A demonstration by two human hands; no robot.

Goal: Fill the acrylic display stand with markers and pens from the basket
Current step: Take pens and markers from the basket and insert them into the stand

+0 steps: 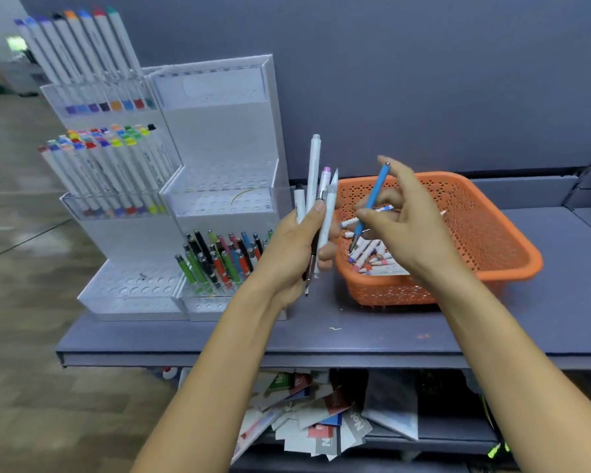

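Orange plastic marks the basket (pixel 512 264), which sits on the blue tabletop (pixel 355 336) just right of the stand (pixel 219 138). A heap of white markers (pixel 372 256) lies in its near-left corner. Your right hand (pixel 406 216) hovers over that corner. Its grip pinches a blue pen (pixel 372 199) between thumb and fingertips, and the pen tilts with its upper end leaning right. Your left hand (pixel 294 254) is raised between stand and basket. Its grip is wrapped round a bundle of pens (pixel 316 186), mostly white and nearly upright, with your thumb pressed across their barrels. One long white pen stands taller than the others in the bundle. On the stand, the left column carries a top row (pixel 82 56) of white markers with coloured caps, leaning back. Below it is a packed middle tier (pixel 116 172) of the same kind. Rows of round holes show in the left bottom tier and the right middle tier. The right bottom tier holds slanted coloured pens (pixel 219 257) in green, black, orange, blue and pink, just beside your left wrist. Under the tabletop, a lower shelf (pixel 458 435) carries a loose pile of booklets (pixel 321 421).
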